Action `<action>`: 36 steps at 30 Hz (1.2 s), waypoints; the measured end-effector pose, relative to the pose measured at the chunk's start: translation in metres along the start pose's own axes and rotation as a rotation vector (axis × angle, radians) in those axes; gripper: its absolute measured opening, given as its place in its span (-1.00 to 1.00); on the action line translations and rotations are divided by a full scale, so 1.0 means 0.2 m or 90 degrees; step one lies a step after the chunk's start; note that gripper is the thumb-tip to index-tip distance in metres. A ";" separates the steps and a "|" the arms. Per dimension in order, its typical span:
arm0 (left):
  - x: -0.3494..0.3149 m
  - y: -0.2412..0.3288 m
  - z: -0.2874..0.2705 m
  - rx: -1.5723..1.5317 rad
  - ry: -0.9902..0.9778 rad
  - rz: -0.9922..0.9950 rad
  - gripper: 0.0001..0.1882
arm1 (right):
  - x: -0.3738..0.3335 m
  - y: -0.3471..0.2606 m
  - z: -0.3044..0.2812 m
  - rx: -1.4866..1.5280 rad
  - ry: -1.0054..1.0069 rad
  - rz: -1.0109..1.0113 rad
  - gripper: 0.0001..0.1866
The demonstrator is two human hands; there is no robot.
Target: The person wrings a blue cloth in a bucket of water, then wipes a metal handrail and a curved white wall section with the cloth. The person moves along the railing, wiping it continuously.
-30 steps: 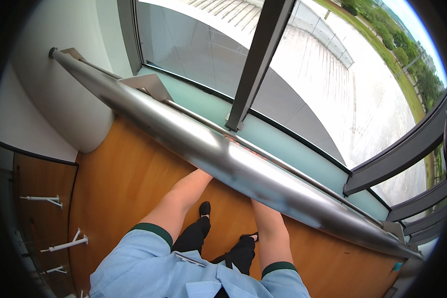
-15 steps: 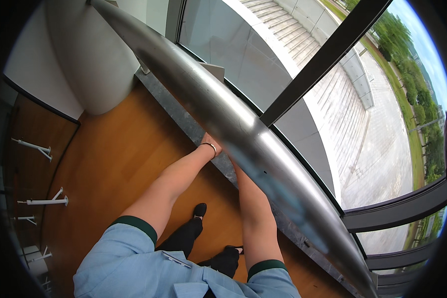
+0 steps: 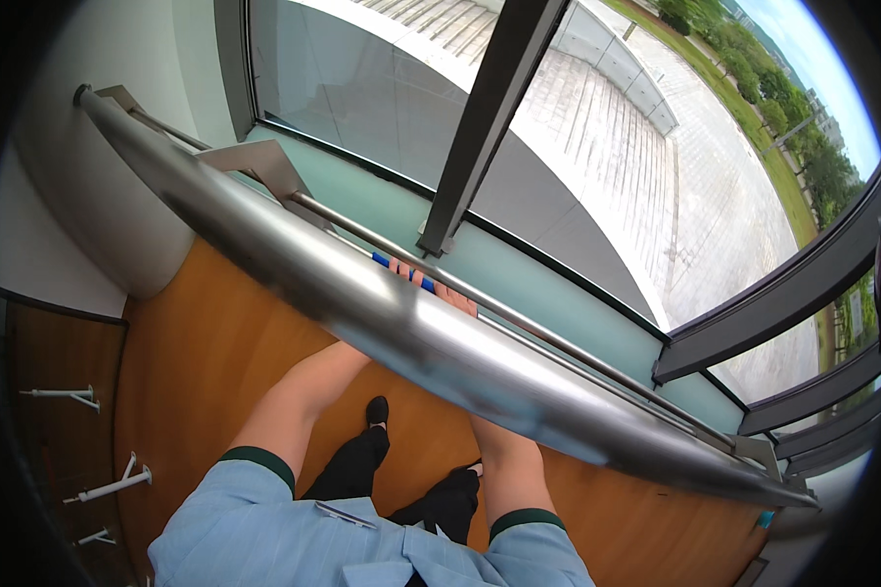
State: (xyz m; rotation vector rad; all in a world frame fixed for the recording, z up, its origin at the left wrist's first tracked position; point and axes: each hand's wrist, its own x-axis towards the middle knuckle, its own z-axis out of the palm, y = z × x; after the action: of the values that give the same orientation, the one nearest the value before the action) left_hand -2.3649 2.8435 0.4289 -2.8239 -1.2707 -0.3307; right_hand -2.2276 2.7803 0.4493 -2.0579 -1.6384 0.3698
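Observation:
A thick brushed-steel handrail (image 3: 352, 279) crosses in front of me and hides my wrists and most of both hands. Behind it, in the gap before a thin metal rod (image 3: 548, 337), the fingers of my left hand (image 3: 401, 268) curl over a narrow blue object (image 3: 427, 285). Its kind is not clear; blue shows on both sides of these fingers. Right beside it are the fingers of my right hand (image 3: 456, 297), close to the blue object's end. Whether they grip anything is hidden by the handrail.
Metal brackets (image 3: 264, 166) join the handrail and rod. Beyond stand dark window frames (image 3: 499, 108), with steps and paving outside. A pale rounded column (image 3: 98, 215) rises at the left. White-legged furniture (image 3: 117, 484) is at the lower left, above a wooden floor (image 3: 235, 323).
My view has shifted, so the gap behind the handrail now shows. My fingers and the blue object have come into sight there; before, my hands met below the handrail's near side.

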 end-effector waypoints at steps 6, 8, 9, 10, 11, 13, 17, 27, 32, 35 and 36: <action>0.00 0.74 0.13 -0.008 -0.017 0.115 -0.11 | -0.44 0.57 -0.32 -0.082 0.011 0.094 -0.37; -0.02 0.89 0.15 0.029 -0.080 0.143 -0.15 | -0.55 0.70 -0.38 -0.104 0.092 0.045 -0.40; 0.02 1.03 0.10 0.026 -0.150 0.161 -0.29 | -0.63 0.82 -0.42 -0.132 0.089 0.075 -0.43; 0.04 1.16 0.05 0.029 -0.222 0.176 -0.41 | -0.70 0.90 -0.48 -0.115 0.079 0.094 -0.42; -0.01 1.25 0.18 0.037 -0.096 0.200 -0.34 | -0.78 1.00 -0.54 -0.132 0.095 0.076 -0.41; -0.01 1.36 0.37 0.053 -0.070 0.259 -0.37 | -0.90 1.14 -0.61 -0.125 0.133 0.053 -0.40; 0.08 1.68 0.57 -0.056 -0.343 0.346 -0.32 | -1.12 1.49 -0.60 0.425 0.344 0.080 -0.46; 0.11 2.49 0.28 -0.041 -0.368 0.351 -0.12 | -1.44 1.88 -0.91 -0.106 0.421 0.254 -0.55; 0.09 2.72 0.35 -0.017 -0.270 0.373 -0.12 | -1.63 2.04 -0.82 0.367 0.737 0.576 -0.42; 0.10 2.79 0.33 -0.010 -0.276 0.381 -0.13 | -1.61 2.15 -0.77 0.416 0.752 0.532 -0.36; 0.12 2.78 0.33 -0.007 -0.290 0.375 -0.14 | -1.59 2.15 -0.80 0.523 0.675 0.499 -0.33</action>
State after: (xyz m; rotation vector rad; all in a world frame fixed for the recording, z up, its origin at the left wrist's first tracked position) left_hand -1.9243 2.4982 0.4043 -3.2046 -0.3964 0.3397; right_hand -1.8685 2.3686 0.3330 -1.6189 0.0089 0.0974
